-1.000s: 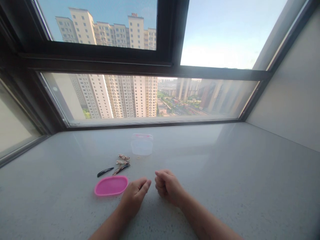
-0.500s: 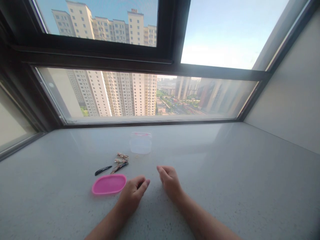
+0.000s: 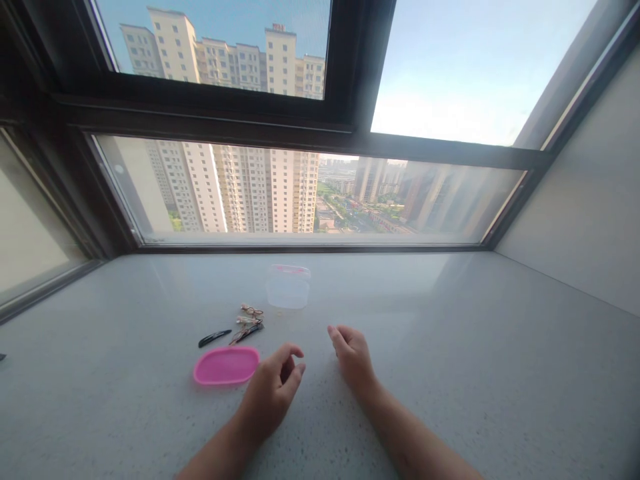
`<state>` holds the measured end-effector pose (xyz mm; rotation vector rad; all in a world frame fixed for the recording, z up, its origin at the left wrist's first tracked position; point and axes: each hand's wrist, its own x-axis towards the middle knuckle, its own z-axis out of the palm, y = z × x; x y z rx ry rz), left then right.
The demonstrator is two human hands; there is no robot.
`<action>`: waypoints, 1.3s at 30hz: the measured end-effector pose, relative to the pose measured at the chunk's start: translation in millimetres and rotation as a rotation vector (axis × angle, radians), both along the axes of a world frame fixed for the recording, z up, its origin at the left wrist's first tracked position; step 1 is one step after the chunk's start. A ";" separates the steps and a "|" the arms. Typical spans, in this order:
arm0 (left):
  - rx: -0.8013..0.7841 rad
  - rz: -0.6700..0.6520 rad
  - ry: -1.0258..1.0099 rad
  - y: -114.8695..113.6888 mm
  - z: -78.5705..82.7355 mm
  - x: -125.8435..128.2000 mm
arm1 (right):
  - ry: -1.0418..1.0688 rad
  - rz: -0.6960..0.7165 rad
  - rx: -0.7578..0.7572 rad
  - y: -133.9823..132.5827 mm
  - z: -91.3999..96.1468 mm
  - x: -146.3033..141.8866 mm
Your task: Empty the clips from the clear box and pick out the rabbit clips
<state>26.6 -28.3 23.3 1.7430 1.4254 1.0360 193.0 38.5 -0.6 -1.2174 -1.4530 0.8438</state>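
My left hand hovers just over the pale stone sill, fingers loosely curled and apart, holding nothing. It is right beside a pink oval lid. My right hand rests on the sill with fingers stretched forward, empty. Beyond the lid lie a black hair clip and a small cluster of patterned hair clips. A clear plastic box stands farther back, between the hands and the window.
A dark-framed window runs along the back of the sill, with tall buildings outside. A plain wall closes the right side. A second window pane angles in at the left.
My right hand has uncurled from a loose fist and stretched forward. My left hand has lifted its fingers slightly. The view has shifted a little to the left.
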 end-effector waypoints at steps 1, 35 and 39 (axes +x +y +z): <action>0.013 -0.001 0.002 -1.0 0.8 0.4 | -0.008 -0.001 0.001 0.8 -1.2 0.4; 0.023 -0.200 0.176 -2.2 -12.3 3.9 | -0.103 0.003 0.100 6.0 12.8 1.8; 0.028 -0.212 0.184 -1.7 -11.9 4.0 | -0.352 0.043 0.248 23.1 26.6 -5.2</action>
